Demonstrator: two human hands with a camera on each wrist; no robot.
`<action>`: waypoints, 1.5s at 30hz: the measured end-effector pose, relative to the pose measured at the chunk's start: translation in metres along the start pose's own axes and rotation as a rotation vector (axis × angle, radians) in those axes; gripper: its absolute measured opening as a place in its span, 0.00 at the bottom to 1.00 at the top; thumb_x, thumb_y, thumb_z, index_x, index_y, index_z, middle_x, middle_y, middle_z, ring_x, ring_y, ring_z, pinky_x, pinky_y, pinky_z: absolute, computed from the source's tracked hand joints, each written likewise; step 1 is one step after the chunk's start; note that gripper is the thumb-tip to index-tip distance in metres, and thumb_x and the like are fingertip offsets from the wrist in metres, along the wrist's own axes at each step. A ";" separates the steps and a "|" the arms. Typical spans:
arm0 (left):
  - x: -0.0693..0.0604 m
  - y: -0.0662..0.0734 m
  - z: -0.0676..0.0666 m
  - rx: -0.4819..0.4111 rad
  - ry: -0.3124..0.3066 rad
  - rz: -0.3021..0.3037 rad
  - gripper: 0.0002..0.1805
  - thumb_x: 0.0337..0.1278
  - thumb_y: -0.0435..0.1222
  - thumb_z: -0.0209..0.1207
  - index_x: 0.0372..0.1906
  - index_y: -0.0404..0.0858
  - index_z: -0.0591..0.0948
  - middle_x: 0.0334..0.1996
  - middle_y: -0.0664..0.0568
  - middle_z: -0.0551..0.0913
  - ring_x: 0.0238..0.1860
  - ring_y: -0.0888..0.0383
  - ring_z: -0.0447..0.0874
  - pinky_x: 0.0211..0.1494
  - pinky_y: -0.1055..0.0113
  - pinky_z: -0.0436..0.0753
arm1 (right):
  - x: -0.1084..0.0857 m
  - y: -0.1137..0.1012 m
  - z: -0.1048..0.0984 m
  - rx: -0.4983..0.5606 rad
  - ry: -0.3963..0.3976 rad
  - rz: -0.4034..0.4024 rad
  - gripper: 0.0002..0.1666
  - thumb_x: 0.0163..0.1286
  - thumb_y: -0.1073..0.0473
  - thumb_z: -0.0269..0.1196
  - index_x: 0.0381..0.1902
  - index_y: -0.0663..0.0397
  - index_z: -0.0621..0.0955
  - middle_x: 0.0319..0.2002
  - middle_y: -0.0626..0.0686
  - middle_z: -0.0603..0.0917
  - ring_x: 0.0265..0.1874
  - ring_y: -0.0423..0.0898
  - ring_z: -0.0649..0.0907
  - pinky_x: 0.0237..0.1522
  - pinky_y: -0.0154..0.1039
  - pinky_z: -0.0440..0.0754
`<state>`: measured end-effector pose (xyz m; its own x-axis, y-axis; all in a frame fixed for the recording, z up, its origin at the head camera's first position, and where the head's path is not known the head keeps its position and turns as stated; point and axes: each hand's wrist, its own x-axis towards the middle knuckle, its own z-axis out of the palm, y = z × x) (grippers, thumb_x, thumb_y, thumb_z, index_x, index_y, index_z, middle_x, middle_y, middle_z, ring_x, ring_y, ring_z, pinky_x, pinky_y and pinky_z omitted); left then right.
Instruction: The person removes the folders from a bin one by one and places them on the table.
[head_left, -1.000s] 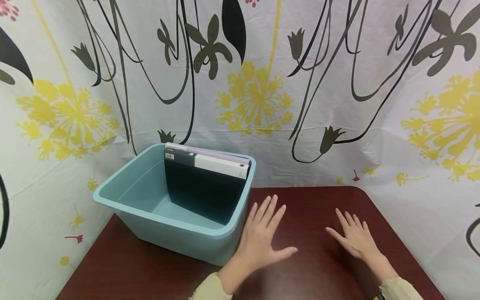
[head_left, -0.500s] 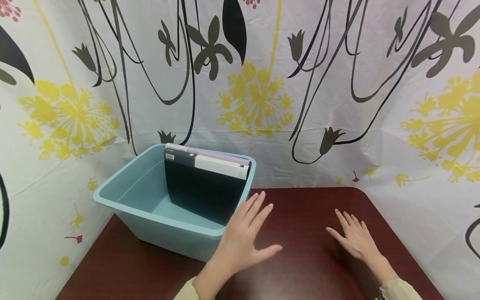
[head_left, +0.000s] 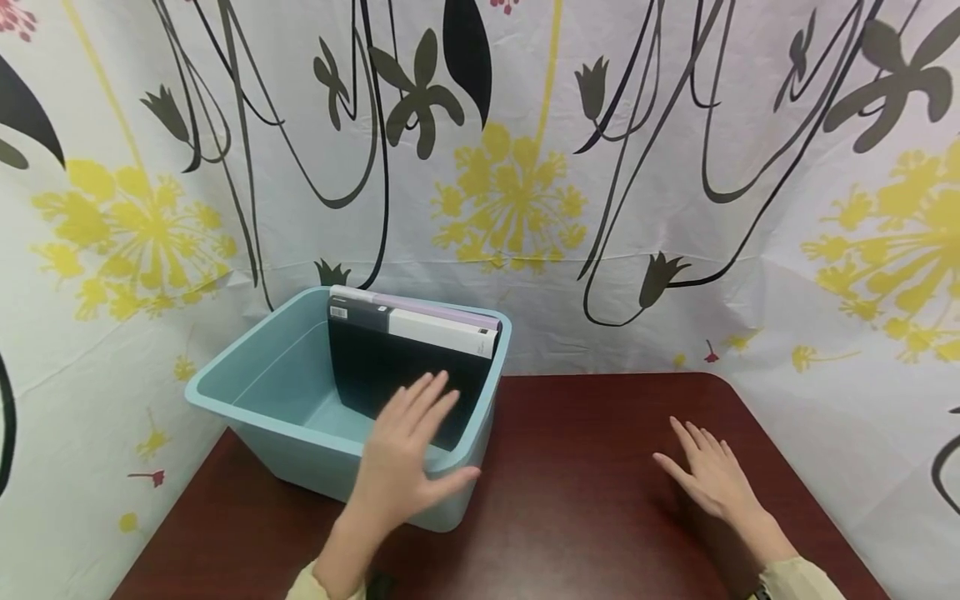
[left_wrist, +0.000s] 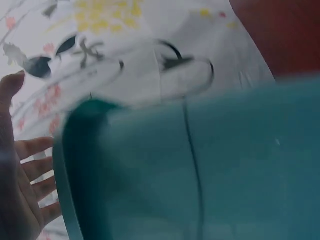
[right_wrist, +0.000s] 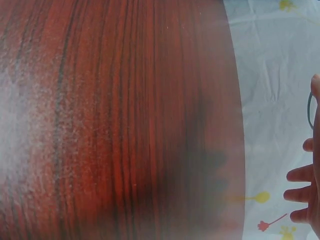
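Observation:
A light blue plastic bin [head_left: 300, 446] stands on the left part of the table. Inside it, against the right side, stand ring binders or file folders: a black one [head_left: 405, 367] with a grey and white spine, and a lilac spine [head_left: 442, 312] behind it. My left hand [head_left: 397, 458], fingers straight and thumb spread, is in front of the bin's near right corner and hides part of the rim; the head view does not settle whether they touch. My right hand [head_left: 708, 473] hovers over the table's right side with fingers extended, holding nothing, its shadow below.
The dark red-brown wooden table [head_left: 600, 500] has a rounded far right corner. A white cloth [head_left: 675, 208] with yellow flowers and grey stems hangs behind and along both sides. The bin takes up the table's left half.
My left hand has moved left, from beside the bin's right wall to in front of its near right corner. The right hand, bin and folders have stayed put.

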<state>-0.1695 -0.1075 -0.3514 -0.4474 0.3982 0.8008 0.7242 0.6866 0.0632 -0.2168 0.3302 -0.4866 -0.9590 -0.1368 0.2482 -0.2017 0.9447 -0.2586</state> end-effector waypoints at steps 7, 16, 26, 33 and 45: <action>-0.026 -0.049 -0.023 -0.004 0.085 -0.055 0.40 0.49 0.64 0.48 0.53 0.35 0.75 0.56 0.44 0.74 0.59 0.48 0.69 0.67 0.66 0.56 | 0.002 0.001 -0.002 0.012 0.012 -0.015 0.43 0.65 0.37 0.50 0.67 0.62 0.58 0.60 0.71 0.63 0.58 0.68 0.63 0.55 0.66 0.55; -0.055 -0.091 -0.041 0.166 0.239 -0.097 0.46 0.44 0.69 0.46 0.51 0.32 0.76 0.47 0.39 0.79 0.50 0.43 0.75 0.65 0.75 0.55 | 0.004 -0.001 -0.002 0.013 0.049 -0.049 0.43 0.65 0.38 0.51 0.66 0.62 0.59 0.60 0.70 0.64 0.57 0.67 0.64 0.55 0.64 0.57; -0.081 -0.115 -0.051 0.269 0.239 -0.242 0.50 0.42 0.71 0.45 0.55 0.32 0.73 0.48 0.36 0.77 0.52 0.41 0.72 0.64 0.60 0.63 | 0.014 -0.012 -0.006 0.085 0.122 -0.102 0.41 0.64 0.43 0.55 0.66 0.62 0.59 0.60 0.69 0.65 0.57 0.66 0.65 0.55 0.59 0.60; -0.088 -0.124 -0.060 0.279 0.192 -0.301 0.51 0.42 0.72 0.45 0.55 0.30 0.73 0.49 0.33 0.75 0.53 0.38 0.70 0.67 0.63 0.58 | 0.020 -0.027 -0.013 0.142 0.137 -0.124 0.41 0.63 0.44 0.57 0.67 0.59 0.58 0.61 0.67 0.64 0.59 0.65 0.64 0.54 0.60 0.60; -0.096 -0.135 -0.057 0.247 0.165 -0.341 0.52 0.42 0.72 0.45 0.52 0.28 0.74 0.50 0.34 0.74 0.55 0.37 0.67 0.68 0.65 0.54 | 0.037 -0.052 -0.029 0.140 0.192 -0.191 0.40 0.62 0.44 0.59 0.65 0.59 0.61 0.60 0.64 0.66 0.59 0.61 0.65 0.56 0.56 0.61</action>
<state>-0.1946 -0.2732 -0.4029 -0.5340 0.0356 0.8447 0.3944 0.8942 0.2117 -0.2356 0.2843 -0.4372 -0.8486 -0.2372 0.4729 -0.4132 0.8553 -0.3126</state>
